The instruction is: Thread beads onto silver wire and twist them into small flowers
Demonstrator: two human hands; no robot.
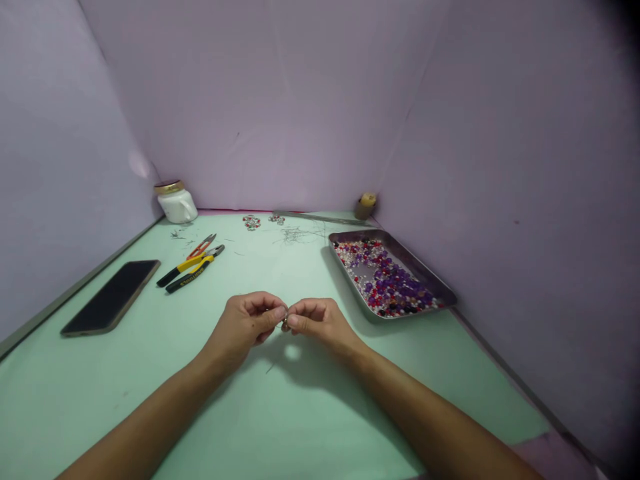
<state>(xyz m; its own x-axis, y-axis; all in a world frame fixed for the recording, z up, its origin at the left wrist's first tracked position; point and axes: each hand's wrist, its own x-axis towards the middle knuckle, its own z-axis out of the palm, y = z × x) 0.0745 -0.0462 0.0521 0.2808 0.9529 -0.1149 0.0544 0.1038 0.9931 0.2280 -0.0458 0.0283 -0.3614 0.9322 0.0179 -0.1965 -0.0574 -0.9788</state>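
Note:
Above the green tabletop, my left hand and my right hand meet fingertip to fingertip. Both are closed in a pinch on a small brownish bead piece, mostly covered by the thumbs and forefingers. Its exact shape cannot be made out, and a thin wire seems to stick out by the left fingers. A short piece of wire shows just below the hands. To the right stands a metal tray holding many purple, red, white and black beads.
Pliers and orange thread snips lie left of centre, beside a phone. Along the back are a white jar, beaded pieces, loose wires, a long bundle of wire and a small brown spool-like object. Pale walls enclose the table.

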